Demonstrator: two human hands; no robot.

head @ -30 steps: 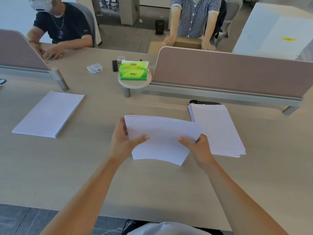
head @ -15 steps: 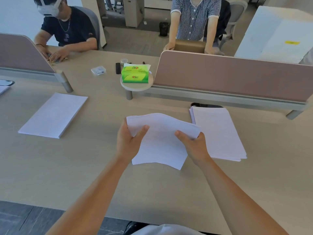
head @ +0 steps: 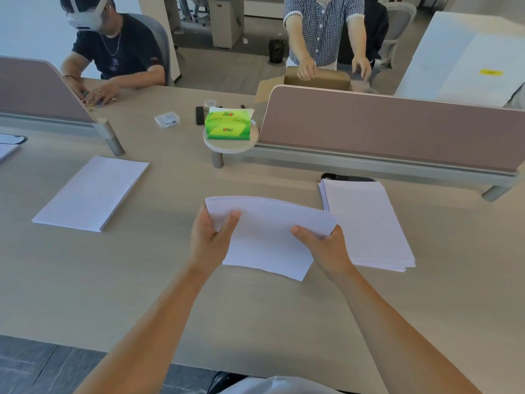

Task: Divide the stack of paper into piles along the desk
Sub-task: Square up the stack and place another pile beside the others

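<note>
Taking the far edge of the desk [head: 142,294] as 12 o'clock, the person at the near edge has both arms stretched toward 12. The left hand [head: 211,240] grips the left side of a thin sheaf of paper [head: 267,237], thumb on top and the fingers under it. The right hand [head: 326,248] grips the right side in the same way. Both hands hold the sheaf as they did a second ago, and it is at almost the same place over the middle of the desk. Half a second ago it was humped more sharply in the middle; now it bends in one smooth arch. I cannot tell if its near corner touches the desk.

At 3 o'clock from the sheaf lies the main stack [head: 366,223], thick, with slightly uneven edges. The right corner of the sheaf overlaps its left edge in this view. Well apart at 9 o'clock lies a thinner pile [head: 91,191], flat and neat.

At 12 o'clock from the main stack, just touching its far edge, is a dark phone [head: 346,177], mostly hidden by the paper. Behind it a low partition [head: 383,126] closes the right half of the desk. At 12 o'clock from the sheaf a green tissue box [head: 228,125] stands on a small round shelf [head: 230,145]. Beside it lie a black bar-shaped object [head: 199,115] and a small clear packet [head: 167,119].

Farther away, at 10 o'clock, a seated person with a headset [head: 113,46] has both hands on the desk. At 1 o'clock, a standing person in a checked shirt [head: 324,27] holds a cardboard box [head: 316,78] behind the partition.
</note>
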